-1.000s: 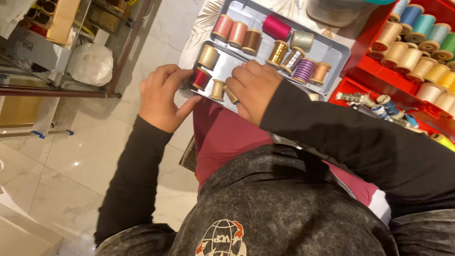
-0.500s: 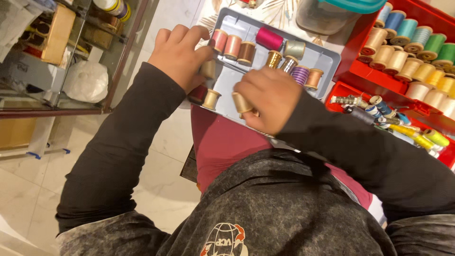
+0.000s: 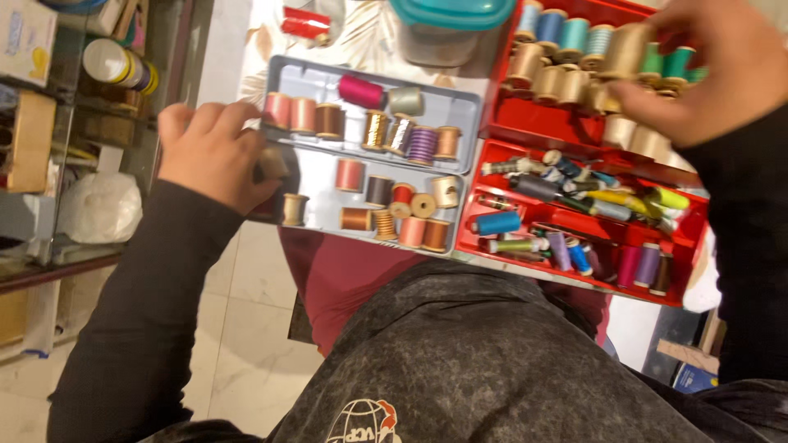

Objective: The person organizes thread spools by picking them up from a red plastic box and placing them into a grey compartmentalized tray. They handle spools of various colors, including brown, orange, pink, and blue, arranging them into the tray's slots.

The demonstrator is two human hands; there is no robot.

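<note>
Left hand (image 3: 215, 156) curled at the left edge of the grey tray (image 3: 324, 82), fingers closed around a small beige spool (image 3: 273, 162) just at the tray's rim. Right hand (image 3: 712, 67) far over at the upper right, above the red box (image 3: 525, 131), fingers pinched narrow on a tan spool (image 3: 625, 51) in the top row; blurred, so exact grip hard to judge.

Further left, a glass shelf (image 3: 49, 262) with a white bag (image 3: 100, 207) and a jar (image 3: 115, 64). Grey tray in two rows: pink, copper, magenta, gold and purple spools above; salmon, dark, red and orange ones below. One brown spool (image 3: 294, 209) upright near the tray's lower left corner. Just above, a clear tub with a teal lid (image 3: 453, 15). Red box touching the tray's right side: upper part lined with blue, teal, green and tan spools, lower part full of loose bobbins, among them a blue spool (image 3: 498, 222). Below, dark sleeves, a grey shirt, maroon cloth over pale floor tiles (image 3: 246, 328).
</note>
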